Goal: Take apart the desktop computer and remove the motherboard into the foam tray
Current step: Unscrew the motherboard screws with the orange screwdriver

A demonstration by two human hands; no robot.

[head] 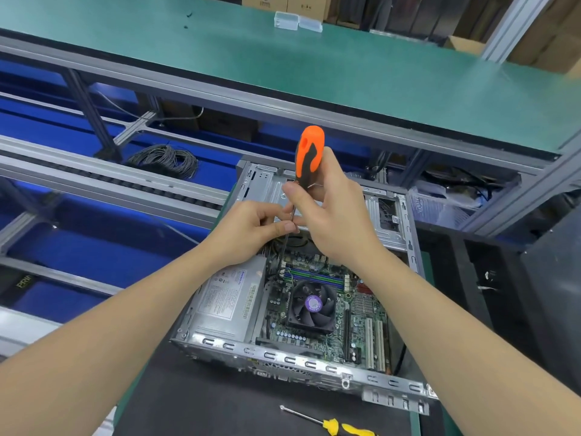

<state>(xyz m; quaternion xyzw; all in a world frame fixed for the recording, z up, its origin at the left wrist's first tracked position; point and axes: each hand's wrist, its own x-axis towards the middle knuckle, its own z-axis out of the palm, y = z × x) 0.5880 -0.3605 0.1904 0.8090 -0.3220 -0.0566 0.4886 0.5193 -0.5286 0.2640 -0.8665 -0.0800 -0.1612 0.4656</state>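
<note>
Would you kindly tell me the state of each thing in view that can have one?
Computer case: open, lying flat, insides exposed.
Motherboard: still mounted in the case.
Power supply: still in the case.
Orange screwdriver: upright, tip down inside the case.
Right hand: grips the orange handle.
Left hand: pinches the screwdriver's shaft.
Yellow screwdriver: lying unused on the black mat.

I see a yellow-handled screwdriver (pixel 330 424) lying on the black mat (pixel 220 404) nearest me. A coil of grey cable (pixel 165 160) sits on the blue surface (pixel 94 253) at left. Two clear plastic boxes (pixel 297 22) stand on the green shelf (pixel 314 64) above.
</note>
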